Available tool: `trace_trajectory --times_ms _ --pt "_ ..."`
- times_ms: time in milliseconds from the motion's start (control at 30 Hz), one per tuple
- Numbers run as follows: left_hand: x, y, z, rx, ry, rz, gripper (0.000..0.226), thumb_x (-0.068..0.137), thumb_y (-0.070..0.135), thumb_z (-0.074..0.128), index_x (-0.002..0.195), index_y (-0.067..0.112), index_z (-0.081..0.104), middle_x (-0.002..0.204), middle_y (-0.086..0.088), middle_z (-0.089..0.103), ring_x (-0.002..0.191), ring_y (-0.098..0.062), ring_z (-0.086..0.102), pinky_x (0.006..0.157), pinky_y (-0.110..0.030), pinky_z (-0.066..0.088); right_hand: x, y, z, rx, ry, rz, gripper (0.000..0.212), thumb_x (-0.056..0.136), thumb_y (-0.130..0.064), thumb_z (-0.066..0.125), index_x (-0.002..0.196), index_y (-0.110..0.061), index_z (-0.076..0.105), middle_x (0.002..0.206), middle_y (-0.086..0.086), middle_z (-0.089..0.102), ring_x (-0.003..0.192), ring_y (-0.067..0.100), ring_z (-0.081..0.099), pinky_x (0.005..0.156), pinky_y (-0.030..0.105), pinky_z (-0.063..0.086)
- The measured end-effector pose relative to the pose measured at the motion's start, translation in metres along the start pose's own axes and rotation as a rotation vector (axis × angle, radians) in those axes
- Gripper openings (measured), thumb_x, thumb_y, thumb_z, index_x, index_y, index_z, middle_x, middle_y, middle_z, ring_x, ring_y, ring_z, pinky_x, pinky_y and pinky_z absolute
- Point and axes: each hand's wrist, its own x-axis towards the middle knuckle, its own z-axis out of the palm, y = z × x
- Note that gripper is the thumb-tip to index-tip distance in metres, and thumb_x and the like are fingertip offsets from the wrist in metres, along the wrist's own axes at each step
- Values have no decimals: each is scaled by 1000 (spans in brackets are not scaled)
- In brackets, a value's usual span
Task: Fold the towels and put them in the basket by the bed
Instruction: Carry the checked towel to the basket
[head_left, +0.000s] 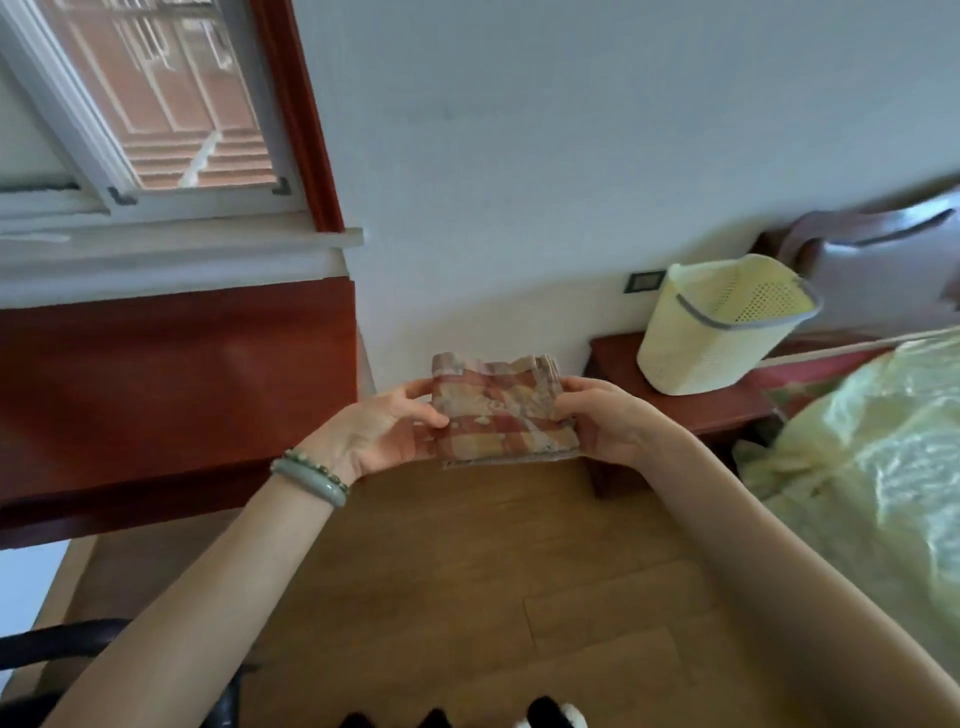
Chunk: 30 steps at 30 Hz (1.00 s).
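Both-handed grip: left hand and right hand pinch folded checked towel mid-air. Basket at two o'clock, apparently empty. Folding appears complete; placement outstanding.

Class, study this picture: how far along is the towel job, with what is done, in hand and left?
Done: the checked towel is already folded into a small thick square. In hand: the left hand and right hand grip its two sides, holding it in the air above the floor. Left: it is not yet in the basket, which stands on the bedside table; what the basket holds cannot be seen.
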Motion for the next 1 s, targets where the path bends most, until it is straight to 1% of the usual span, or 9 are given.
trace_trajectory --times_ms 100,200,300,400,467,600,733,900,1000 --pt "54 -11 62 22 -70 -35 58 67 -7 58 122 11 56 109 -14 63 99 -29 59 69 -37 57 -34 -7 -74 50 50 -4 31 83 13 43 101 -5 61 93 13 70 81 26 68 72 39 58" --pt "101 -22 124 14 -106 -68 57 69 0 58 125 7 54 113 -16 59 103 -29 57 77 -41 57 -63 -12 -142 98 100 -5 33 84 11 45 112 -3 56 95 13 69 81 25 69 69 36 59" --pt "140 -36 177 10 -78 -116 36 68 6 64 103 6 59 99 -12 63 84 -23 62 67 -35 58 -87 -12 -199 131 137 -19 34 83 10 47 114 -2 54 96 14 68 79 25 69 68 36 59" --pt "169 -46 220 38 -79 -152 20 72 13 60 92 8 60 83 -9 69 76 -22 66 68 -36 56 -107 -12 -244 166 189 -41 30 84 12 44 107 -3 57 94 14 68 74 24 69 65 35 60" --pt "187 -49 241 53 -95 -163 22 74 12 58 95 8 61 88 -11 68 82 -24 65 75 -39 55 -116 -12 -269 198 210 -55 29 84 12 43 104 -3 58 93 15 67 72 24 69 61 34 59" --pt "228 -48 275 103 -148 -176 26 81 7 54 106 10 62 102 -13 64 94 -27 61 81 -42 54 -123 -11 -315 264 235 -83 36 82 14 44 114 1 54 101 18 64 78 27 67 62 35 59" --pt "279 -50 304 137 -188 -208 37 86 3 50 122 7 58 117 -18 59 108 -31 55 93 -48 47 -118 -14 -365 316 267 -88 40 80 15 46 117 1 52 101 19 64 78 27 67 58 34 58" --pt "359 -43 334 137 -221 -221 31 87 3 49 115 10 60 106 -15 61 97 -27 59 84 -43 53 -91 -36 -435 322 293 -90 44 75 15 48 116 1 52 93 17 64 68 24 68 53 31 57" --pt "415 -33 347 135 -218 -215 33 86 3 50 116 11 62 109 -16 58 99 -28 57 86 -45 51 -66 -57 -481 320 297 -103 41 77 17 43 113 0 54 90 15 65 70 25 68 58 34 59"
